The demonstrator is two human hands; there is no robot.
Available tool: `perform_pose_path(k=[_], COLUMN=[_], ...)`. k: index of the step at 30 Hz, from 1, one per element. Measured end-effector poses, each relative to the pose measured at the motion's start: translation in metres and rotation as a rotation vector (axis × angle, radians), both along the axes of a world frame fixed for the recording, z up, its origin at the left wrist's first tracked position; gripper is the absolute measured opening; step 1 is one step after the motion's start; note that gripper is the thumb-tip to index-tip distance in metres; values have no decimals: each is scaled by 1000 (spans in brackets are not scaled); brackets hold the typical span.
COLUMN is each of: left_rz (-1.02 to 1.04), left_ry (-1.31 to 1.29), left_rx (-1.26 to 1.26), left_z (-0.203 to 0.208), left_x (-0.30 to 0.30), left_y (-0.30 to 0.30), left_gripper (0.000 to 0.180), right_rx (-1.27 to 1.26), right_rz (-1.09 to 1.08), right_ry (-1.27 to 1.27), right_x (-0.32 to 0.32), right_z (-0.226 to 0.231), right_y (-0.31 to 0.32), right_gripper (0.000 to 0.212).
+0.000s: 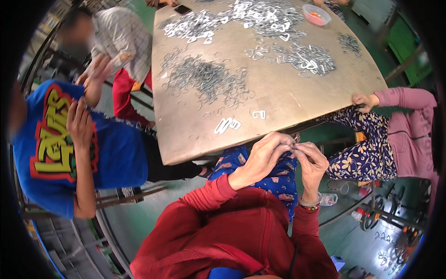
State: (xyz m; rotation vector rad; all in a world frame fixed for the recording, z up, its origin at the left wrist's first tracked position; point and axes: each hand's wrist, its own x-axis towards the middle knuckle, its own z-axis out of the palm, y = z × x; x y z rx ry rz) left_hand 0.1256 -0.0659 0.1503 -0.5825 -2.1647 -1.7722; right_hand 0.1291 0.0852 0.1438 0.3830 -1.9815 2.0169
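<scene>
My left hand point(265, 158) and my right hand point(312, 162) meet just off the table's near edge, above my lap. Both are closed, fingertips pinched together on a small metal piece point(297, 138); its exact shape is mostly hidden by the fingers. On the tabletop beyond my left hand lie a few pale metal loops point(227, 124) in a small group. One more pale loop point(259, 115) lies to their right. Farther left is a heap of thin grey wire hooks point(200, 76).
The metal table point(288, 100) carries more heaps of loops point(311, 58) toward its far side. A clear plastic tub point(317, 15) with orange contents and a dark phone point(182, 9) stand there. People sit close on the left, in a blue shirt point(116, 149), and right, in a pink top point(411, 135).
</scene>
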Motion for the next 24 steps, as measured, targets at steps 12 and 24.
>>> perform_pose_path(k=[12, 24], left_rz=[-146, -109], left_ry=[108, 263], left_rx=[-22, 1], left_z=[-11, -3], left_x=[13, 10], left_y=[-4, -10], left_gripper=[4, 9], right_rx=[954, -383], right_rz=[-169, 52], right_ry=[297, -503], right_x=[-280, -244], right_z=[-137, -127], right_y=[75, 64], right_gripper=[22, 23])
